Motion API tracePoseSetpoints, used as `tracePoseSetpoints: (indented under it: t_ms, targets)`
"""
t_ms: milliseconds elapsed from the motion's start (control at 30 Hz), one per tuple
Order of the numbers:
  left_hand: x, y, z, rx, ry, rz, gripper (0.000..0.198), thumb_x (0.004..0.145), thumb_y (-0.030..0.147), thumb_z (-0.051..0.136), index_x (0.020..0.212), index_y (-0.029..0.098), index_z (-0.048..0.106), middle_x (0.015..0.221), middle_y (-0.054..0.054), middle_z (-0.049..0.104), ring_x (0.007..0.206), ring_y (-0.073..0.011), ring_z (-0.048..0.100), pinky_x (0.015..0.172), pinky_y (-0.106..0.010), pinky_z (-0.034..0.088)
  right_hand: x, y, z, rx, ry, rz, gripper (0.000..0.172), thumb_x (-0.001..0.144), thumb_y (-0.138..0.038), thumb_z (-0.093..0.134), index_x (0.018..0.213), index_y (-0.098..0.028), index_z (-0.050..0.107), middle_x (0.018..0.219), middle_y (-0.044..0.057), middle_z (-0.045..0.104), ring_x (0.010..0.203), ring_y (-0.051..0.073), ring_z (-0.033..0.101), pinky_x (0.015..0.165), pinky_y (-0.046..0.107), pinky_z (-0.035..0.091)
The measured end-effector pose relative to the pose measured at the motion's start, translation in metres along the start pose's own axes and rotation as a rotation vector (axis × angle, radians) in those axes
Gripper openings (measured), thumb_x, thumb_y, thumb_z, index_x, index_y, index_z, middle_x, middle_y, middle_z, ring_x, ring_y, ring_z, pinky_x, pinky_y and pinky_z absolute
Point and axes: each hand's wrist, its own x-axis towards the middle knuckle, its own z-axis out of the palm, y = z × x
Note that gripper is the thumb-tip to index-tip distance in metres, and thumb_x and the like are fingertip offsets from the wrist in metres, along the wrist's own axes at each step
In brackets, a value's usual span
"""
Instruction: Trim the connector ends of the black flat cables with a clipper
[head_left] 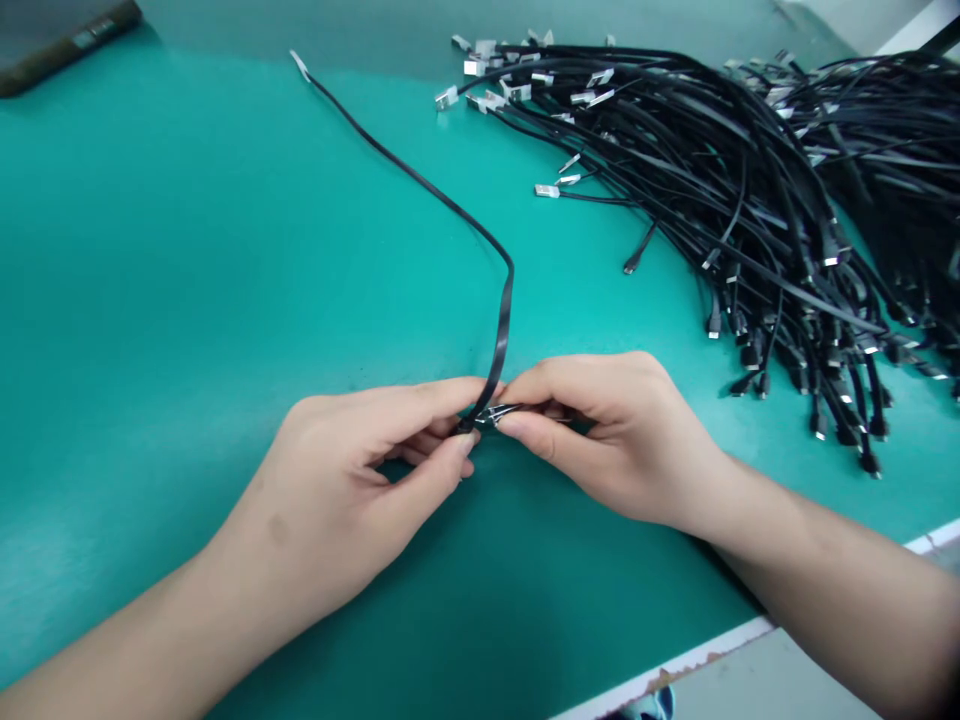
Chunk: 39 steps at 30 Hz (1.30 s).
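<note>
A single flat black USB cable runs across the green mat, its pale plug end lying far off at the upper left. Its near end is pinched between the thumb and fingers of my left hand. Close against it, my right hand is closed on a small shiny metal tool that looks like tweezers. The tool's tip meets the cable end at my left fingertips. Fingers hide most of the tool and the cable's near connector.
A large bundle of black cables with silver plugs lies at the upper right, and a second pile sits behind it. A dark bar-like object is at the upper left. The white table edge crosses the lower right.
</note>
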Motion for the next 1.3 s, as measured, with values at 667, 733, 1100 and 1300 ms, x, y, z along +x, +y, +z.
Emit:
tracePoseSetpoints:
  t_ms: [667,733,1100,1300]
  targets:
    - [-0.001,0.017,0.012,-0.265,0.162,-0.282,0.016,0.092,0.029,0.073,0.106,0.025,0.068,0.082,0.002,0.081,0.067,-0.0142,0.079,0.066,-0.020,0.067,-0.007,0.000,0.002,0.280,0.035,0.233,0.021,0.107,-0.033,0.053,0.096,-0.018,0.063,0.074,-0.003,0.055,0.063,0.011,0.047,0.057,0.025,0.038]
    - [-0.001,0.020,0.013,-0.250,0.181,-0.297,0.009,0.093,0.029,0.072,0.099,0.024,0.068,0.084,0.001,0.082,0.068,-0.0138,0.078,0.065,-0.019,0.067,-0.009,-0.001,0.000,0.426,0.030,0.294,0.020,0.108,-0.033,0.050,0.099,-0.019,0.062,0.079,-0.002,0.055,0.065,0.011,0.046,0.058,0.025,0.038]
    - [0.001,0.014,0.008,-0.199,0.136,-0.294,0.011,0.091,0.027,0.075,0.092,0.026,0.065,0.076,0.007,0.080,0.069,-0.0111,0.080,0.062,-0.010,0.063,-0.012,-0.011,0.019,0.617,0.080,0.410,0.013,0.099,-0.021,0.060,0.110,-0.017,0.066,0.078,0.000,0.066,0.054,0.009,0.049,0.044,0.022,0.038]
    - [0.000,0.013,0.009,-0.197,0.155,-0.276,0.010,0.091,0.026,0.076,0.093,0.026,0.065,0.078,0.008,0.081,0.071,-0.0117,0.081,0.063,-0.010,0.064,-0.011,-0.013,0.023,0.569,0.096,0.441,0.012,0.096,-0.022,0.061,0.105,-0.017,0.068,0.078,0.001,0.069,0.053,0.009,0.053,0.045,0.022,0.043]
